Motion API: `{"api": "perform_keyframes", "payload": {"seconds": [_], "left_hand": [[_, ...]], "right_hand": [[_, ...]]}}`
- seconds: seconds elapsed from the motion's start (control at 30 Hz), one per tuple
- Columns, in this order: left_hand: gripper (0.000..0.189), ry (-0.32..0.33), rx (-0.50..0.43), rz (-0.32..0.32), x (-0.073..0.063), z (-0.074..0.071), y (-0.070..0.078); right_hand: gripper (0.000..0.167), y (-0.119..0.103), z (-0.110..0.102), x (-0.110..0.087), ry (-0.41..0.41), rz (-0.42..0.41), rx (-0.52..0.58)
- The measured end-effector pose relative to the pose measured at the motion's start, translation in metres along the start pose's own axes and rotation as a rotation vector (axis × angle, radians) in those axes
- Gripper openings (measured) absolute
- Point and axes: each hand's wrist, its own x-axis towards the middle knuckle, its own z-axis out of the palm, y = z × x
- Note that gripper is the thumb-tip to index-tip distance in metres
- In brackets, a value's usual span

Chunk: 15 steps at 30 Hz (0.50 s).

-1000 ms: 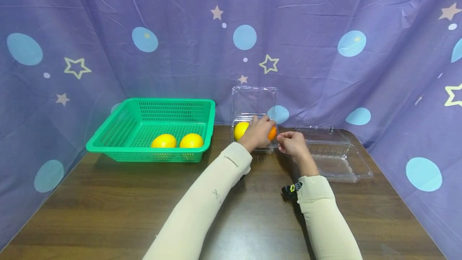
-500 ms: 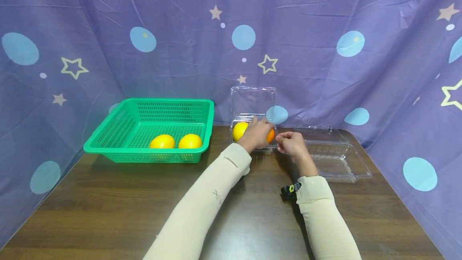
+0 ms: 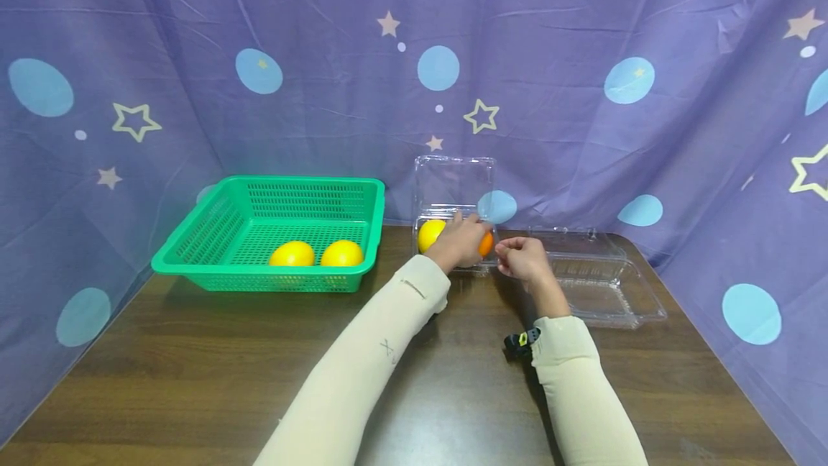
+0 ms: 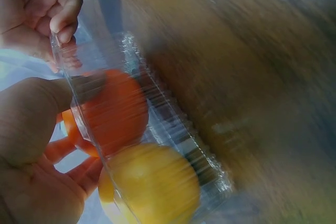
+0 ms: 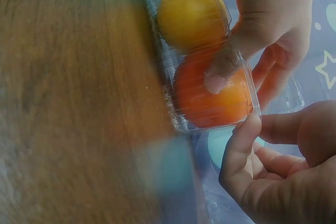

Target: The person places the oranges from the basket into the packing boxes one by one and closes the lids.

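Note:
A clear plastic clamshell box [image 3: 454, 182] stands at the back of the table, its lid raised. Inside it, a round yellow fruit [image 5: 190, 17] sits beside an orange [image 4: 121, 109]. My left hand [image 3: 462, 239] reaches in from above and grips the orange, thumb on the near side and fingers behind. The left palm covers part of both fruits in the head view. At the box's right corner, my right hand [image 3: 525, 260] pinches the rim between thumb and forefinger, as the right wrist view shows.
Two yellow fruits [image 3: 341, 253] lie in a green perforated basket [image 3: 265, 278] on the left. Another clear clamshell box [image 3: 598, 286] lies opened out to the right, beyond my right wrist. A patterned purple curtain [image 3: 543, 128] hangs right behind the table [image 3: 446, 387].

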Motion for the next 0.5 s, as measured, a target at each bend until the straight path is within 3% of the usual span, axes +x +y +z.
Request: {"api": "perform_keyframes", "payload": {"seconds": [0.2,0.5], "left_hand": [[0.067,0.015,-0.007,0.037,-0.005,-0.003,-0.002],[0.054,0.091,-0.062,0.072,-0.007,-0.004,-0.011]], "right_hand": [[0.024,0.0,-0.001,-0.001,0.0,-0.002,0.001],[0.024,0.001,0.0,-0.001,-0.004,-0.011,0.0]]}}
